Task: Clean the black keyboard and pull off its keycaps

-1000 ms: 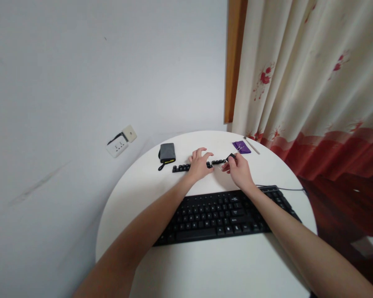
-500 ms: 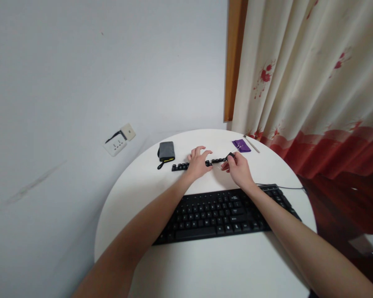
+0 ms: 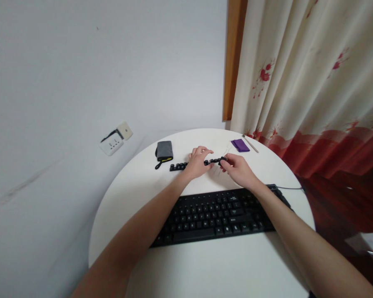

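Note:
A row of loose black keycaps (image 3: 178,166) lies on the round white table (image 3: 136,190), beyond a black keyboard (image 3: 217,215). My left hand (image 3: 198,162) rests on the middle of that row, fingers curled down onto the keycaps. My right hand (image 3: 238,169) is at the row's right end, its fingers pinched on a black keycap (image 3: 223,159) that touches the end of the row.
A grey pouch (image 3: 164,151) with a black strap lies left of the keycaps. A purple cloth (image 3: 240,145) and a thin stick (image 3: 250,143) sit at the table's far right by the curtain. A wall socket (image 3: 112,144) is at the left.
My right hand has brought the keycap down and left, from above the table to the row's right end. My left hand has stayed on the row.

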{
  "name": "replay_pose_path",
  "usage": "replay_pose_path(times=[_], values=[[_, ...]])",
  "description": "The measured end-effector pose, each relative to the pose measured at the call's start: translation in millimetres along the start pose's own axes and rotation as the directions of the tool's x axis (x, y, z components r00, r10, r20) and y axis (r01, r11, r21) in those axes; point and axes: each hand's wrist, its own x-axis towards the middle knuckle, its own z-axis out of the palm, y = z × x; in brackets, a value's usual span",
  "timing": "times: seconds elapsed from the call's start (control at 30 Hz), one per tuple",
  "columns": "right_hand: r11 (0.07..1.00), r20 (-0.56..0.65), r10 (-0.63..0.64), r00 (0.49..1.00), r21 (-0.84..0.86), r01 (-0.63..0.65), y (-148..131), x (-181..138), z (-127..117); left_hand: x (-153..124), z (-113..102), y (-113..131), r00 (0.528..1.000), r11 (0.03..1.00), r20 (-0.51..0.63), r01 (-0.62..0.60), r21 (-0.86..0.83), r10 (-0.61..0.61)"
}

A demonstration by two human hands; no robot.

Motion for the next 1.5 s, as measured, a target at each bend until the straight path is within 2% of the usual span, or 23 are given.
replay_pose_path(times=[0.03,0.1,0.2,0.3,0.47,0.57,0.63,0.7,0.77,0.83,0.9,1.13,1.3,1.5], values=[[0.998,0.113,-0.046,0.993,-0.032,0.050,-5,-2,-5,1,-3,1,0.998,0.996,0.049,-0.038,-0.085,0.042],[0.995,0.332,-0.080,0.940,-0.028,0.095,-14,-7,-14,1,-7,2,0.975,0.958,0.187,-0.061,-0.280,0.117],[0.997,0.500,-0.055,0.864,-0.017,0.074,-21,-13,-21,-3,-10,5,0.884,0.888,0.413,-0.004,-0.461,0.218],[0.996,0.561,-0.039,0.827,-0.041,0.075,-25,-15,-23,-9,-8,9,0.770,0.859,0.555,0.018,-0.512,0.315],[0.997,0.647,-0.035,0.762,-0.033,0.074,-34,-18,-22,-13,-7,14,0.708,0.831,0.589,0.007,-0.557,0.389],[0.996,0.697,-0.032,0.717,-0.033,0.078,-40,-23,-22,-13,-13,15,0.617,0.824,0.676,0.077,-0.562,0.403],[0.993,0.694,-0.011,0.720,-0.077,0.089,-40,-25,-21,-13,-17,14,0.571,0.815,0.710,0.117,-0.568,0.412],[0.987,0.662,0.021,0.749,-0.132,0.089,-36,-25,-20,-13,-20,13,0.546,0.808,0.723,0.134,-0.574,0.423],[0.990,0.635,0.065,0.770,-0.138,0.030,-30,-22,-19,-13,-21,13,0.516,0.802,0.737,0.148,-0.578,0.436],[0.994,0.644,0.100,0.758,-0.094,-0.052,-24,-18,-21,-13,-20,14,0.480,0.803,0.754,0.152,-0.576,0.449],[0.995,0.670,0.098,0.736,-0.063,-0.074,-23,-16,-24,-13,-19,16,0.473,0.805,0.754,0.142,-0.576,0.456],[0.994,0.720,0.061,0.692,-0.105,0.022,-41,-27,-25,-13,-18,19,0.463,0.821,0.753,0.086,-0.564,0.468],[0.990,0.671,-0.004,0.742,-0.101,0.097,-36,-24,-19,-14,-19,19,0.468,0.833,0.765,0.102,-0.544,0.443],[0.998,0.672,0.040,0.740,-0.064,0.004,-27,-19,-16,-16,-20,20,0.515,0.832,0.741,0.093,-0.547,0.430]])
